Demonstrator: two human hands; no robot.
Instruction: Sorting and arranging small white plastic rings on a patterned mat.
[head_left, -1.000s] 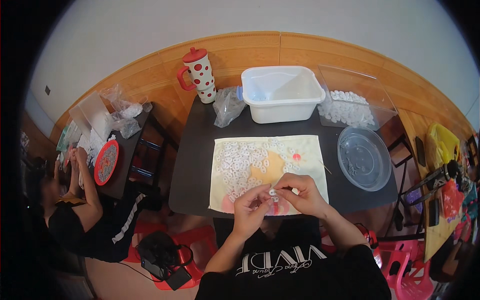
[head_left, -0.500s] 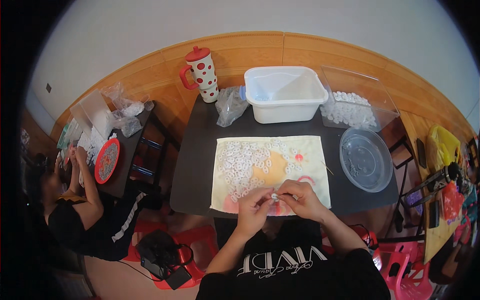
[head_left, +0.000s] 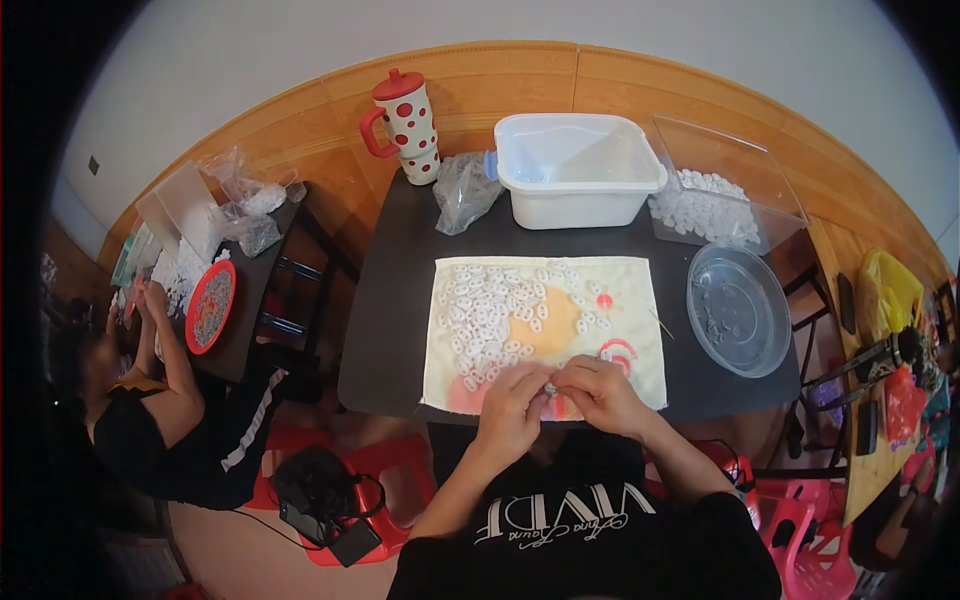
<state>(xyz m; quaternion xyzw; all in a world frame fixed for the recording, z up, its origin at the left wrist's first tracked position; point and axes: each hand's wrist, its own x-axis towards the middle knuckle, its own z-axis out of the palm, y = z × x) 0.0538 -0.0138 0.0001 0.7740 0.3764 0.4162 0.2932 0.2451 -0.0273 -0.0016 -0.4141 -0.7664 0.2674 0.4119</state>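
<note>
Over the near edge of the cream printed cloth (head_left: 636,280), my two hands meet, fingertips pinched together. My left hand (head_left: 512,408) is closed on a small white oval piece (head_left: 550,388) with holes, mostly hidden by the fingers. From the other side my right hand (head_left: 606,397) pinches at the same piece; whether it also grips some tiny part cannot be made out. Many like white two-holed pieces (head_left: 484,318) lie spread over the cloth's left half, with a few near its middle. A thin pale stick (head_left: 660,322) rests at the cloth's right edge.
Behind the cloth stand a dotted tumbler (head_left: 408,130), a plastic bag (head_left: 466,192), a white tub (head_left: 580,205) and a clear bin (head_left: 735,212) of white pieces. A round clear tray (head_left: 742,345) holds small grey parts. Another person (head_left: 150,390) works at the left table beside a red tray (head_left: 232,290).
The view has tilted slightly, so the table sits higher in it. My hands stay together at the cloth's near edge, fingers closing more tightly over the small piece.
</note>
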